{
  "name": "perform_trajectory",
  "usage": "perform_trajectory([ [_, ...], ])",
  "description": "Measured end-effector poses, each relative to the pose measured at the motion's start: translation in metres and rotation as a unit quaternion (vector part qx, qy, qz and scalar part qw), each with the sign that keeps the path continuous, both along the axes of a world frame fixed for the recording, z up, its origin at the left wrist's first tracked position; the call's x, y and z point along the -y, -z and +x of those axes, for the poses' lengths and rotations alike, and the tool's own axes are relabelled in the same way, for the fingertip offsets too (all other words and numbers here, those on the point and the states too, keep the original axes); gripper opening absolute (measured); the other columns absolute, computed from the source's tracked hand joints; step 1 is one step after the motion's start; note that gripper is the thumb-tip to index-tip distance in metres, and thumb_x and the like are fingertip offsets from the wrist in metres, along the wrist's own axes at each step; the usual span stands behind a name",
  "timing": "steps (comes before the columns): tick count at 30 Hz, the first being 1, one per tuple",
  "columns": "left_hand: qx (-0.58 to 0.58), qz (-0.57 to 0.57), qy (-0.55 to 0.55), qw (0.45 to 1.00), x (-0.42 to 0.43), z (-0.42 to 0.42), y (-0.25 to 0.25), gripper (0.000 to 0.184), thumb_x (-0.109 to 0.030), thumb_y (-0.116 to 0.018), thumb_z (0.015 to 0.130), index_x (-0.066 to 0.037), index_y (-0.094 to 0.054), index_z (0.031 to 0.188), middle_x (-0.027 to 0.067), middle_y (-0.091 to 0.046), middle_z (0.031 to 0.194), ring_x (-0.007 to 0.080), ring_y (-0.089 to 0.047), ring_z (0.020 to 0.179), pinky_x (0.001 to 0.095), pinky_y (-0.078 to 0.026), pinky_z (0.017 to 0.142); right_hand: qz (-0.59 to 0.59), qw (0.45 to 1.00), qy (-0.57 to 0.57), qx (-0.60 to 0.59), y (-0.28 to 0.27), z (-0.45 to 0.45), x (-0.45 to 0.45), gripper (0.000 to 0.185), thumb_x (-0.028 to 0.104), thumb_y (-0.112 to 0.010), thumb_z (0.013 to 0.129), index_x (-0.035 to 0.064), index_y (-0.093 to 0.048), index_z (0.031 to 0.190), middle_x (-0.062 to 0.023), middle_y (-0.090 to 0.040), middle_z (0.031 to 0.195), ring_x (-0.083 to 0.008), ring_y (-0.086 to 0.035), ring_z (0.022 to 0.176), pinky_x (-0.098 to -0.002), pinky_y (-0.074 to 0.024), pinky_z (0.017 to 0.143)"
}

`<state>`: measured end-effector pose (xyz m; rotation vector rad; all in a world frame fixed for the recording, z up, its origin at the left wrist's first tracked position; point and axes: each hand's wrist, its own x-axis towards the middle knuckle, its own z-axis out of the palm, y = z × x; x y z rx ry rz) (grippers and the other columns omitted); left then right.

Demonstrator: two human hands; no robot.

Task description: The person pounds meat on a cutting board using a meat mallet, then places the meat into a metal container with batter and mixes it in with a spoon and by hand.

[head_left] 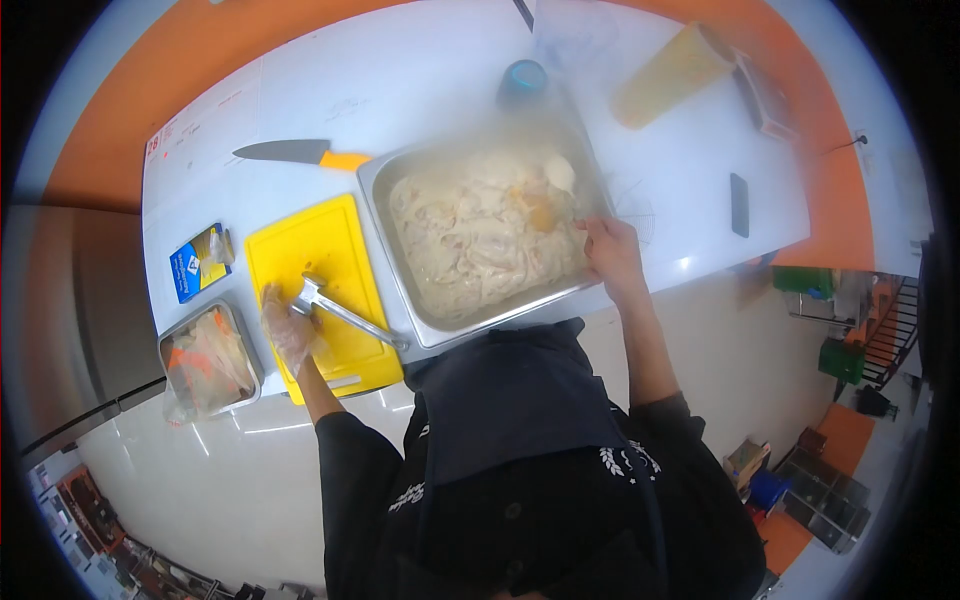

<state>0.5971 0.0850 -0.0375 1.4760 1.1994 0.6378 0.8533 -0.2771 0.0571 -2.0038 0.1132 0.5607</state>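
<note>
My left hand (290, 330), in a clear plastic glove, lies at the left edge of the yellow cutting board (350, 245), fingers apart beside the head of a metal meat mallet (350, 318). The mallet's handle points toward the tray. My right hand (610, 255) is at the right rim of a large metal tray (400, 290), its fingers closed around the edge and the index finger reaching over the inside. Pale, batter-coated pieces (480, 235) fill the tray, with a yellow-orange patch (540, 211) near its right side.
A knife (285, 151) with an orange handle lies behind the board. Left of the board are a blue-yellow box (197, 265) and a smaller metal tray (250, 352) with plastic-covered contents. A blue-rimmed container (524, 80), a yellowish cylinder (672, 78) and a dark phone-like object (739, 205) stand or lie farther off.
</note>
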Motion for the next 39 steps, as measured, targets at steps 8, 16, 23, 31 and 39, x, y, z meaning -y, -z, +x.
perform_trajectory([
  [8, 0.023, 0.056, 0.017, 0.998, -0.006, -0.004, 0.016, 0.027, -0.028, -0.04, 0.101, -0.006, -0.056, 0.103, 0.0078, -0.06, 0.079, 0.0181, -0.053, 0.049, 0.0293, -0.04, 0.035, -0.41, 0.839, -0.254, 0.252, -0.005, 0.004, 0.001, 0.017, 0.014, -0.053, 0.085, 0.0014, -0.064, 0.082, -0.0238, -0.066, 0.079, -0.0412, -0.065, 0.078, -0.0507, -0.0526, 0.069],
  [16, 0.076, -0.036, -0.021, 0.996, -0.002, 0.001, 0.009, 0.023, -0.023, -0.04, 0.1, -0.006, -0.055, 0.099, 0.0078, -0.059, 0.077, 0.0177, -0.053, 0.046, 0.0305, -0.04, 0.034, -0.405, 0.822, -0.309, 0.255, 0.0, 0.01, -0.006, 0.018, 0.015, -0.052, 0.083, 0.0017, -0.065, 0.085, -0.0236, -0.066, 0.077, -0.0405, -0.067, 0.076, -0.0511, -0.0534, 0.07],
  [23, 0.043, 0.067, 0.038, 0.996, -0.01, -0.003, 0.023, 0.021, -0.019, -0.041, 0.099, -0.004, -0.056, 0.098, 0.0079, -0.06, 0.08, 0.0182, -0.057, 0.054, 0.0296, -0.043, 0.037, -0.405, 0.813, -0.328, 0.261, 0.01, 0.009, -0.007, 0.021, 0.017, -0.053, 0.083, 0.0008, -0.066, 0.078, -0.0219, -0.067, 0.079, -0.0379, -0.069, 0.076, -0.0486, -0.055, 0.069],
  [31, 0.151, -0.101, -0.04, 0.983, -0.005, 0.0, 0.013, 0.025, -0.027, -0.042, 0.098, -0.008, -0.058, 0.102, 0.0061, -0.062, 0.086, 0.0173, -0.059, 0.065, 0.0319, -0.045, 0.044, -0.502, 0.767, -0.291, 0.273, -0.023, 0.011, 0.005, 0.017, 0.015, -0.054, 0.081, 0.0064, -0.068, 0.079, -0.0181, -0.069, 0.08, -0.0332, -0.07, 0.076, -0.0442, -0.0556, 0.065],
  [39, 0.012, 0.084, 0.017, 0.996, -0.018, -0.014, 0.036, 0.026, -0.03, -0.044, 0.098, -0.009, -0.057, 0.105, 0.0057, -0.062, 0.086, 0.0172, -0.057, 0.061, 0.0297, -0.042, 0.04, -0.518, 0.675, -0.481, 0.212, -0.004, 0.044, -0.009, 0.015, 0.012, -0.058, 0.078, 0.0066, -0.07, 0.085, -0.0157, -0.07, 0.09, -0.0297, -0.07, 0.082, -0.0419, -0.0554, 0.067],
])
